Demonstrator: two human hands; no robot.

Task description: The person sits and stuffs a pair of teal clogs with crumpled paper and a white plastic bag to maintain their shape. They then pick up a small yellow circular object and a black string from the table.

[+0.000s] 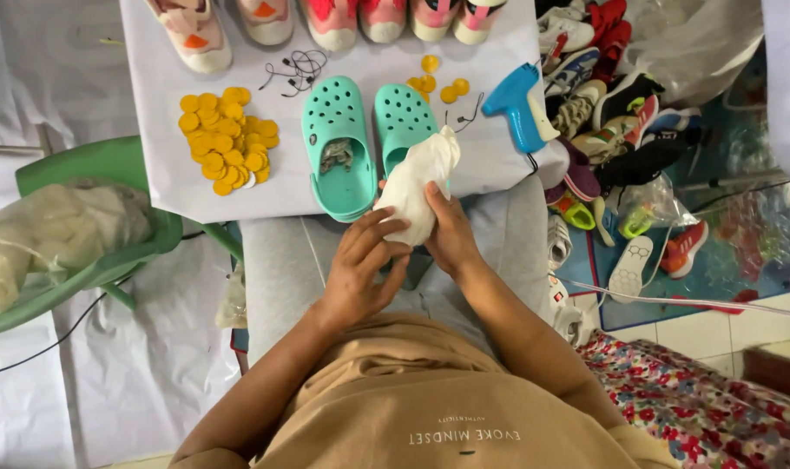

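- Now both your hands, left hand (pixel 360 265) and right hand (pixel 450 233), grip one crumpled white paper wad (pixel 417 187), grasping it.
- It overlaps the right mint clog (pixel 402 122); yellow discs (pixel 227 139) lie left of that clog.

One head-worn camera looks steeply down, close over the person's lap and the white-covered table (pixel 499 161) ahead; the shoe pile (pixel 621 122) sits at right.

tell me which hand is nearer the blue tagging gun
Right. The right hand holds the white paper wad just below-left of the blue tagging gun. The left hand grips the wad's lower end, farther down and left.
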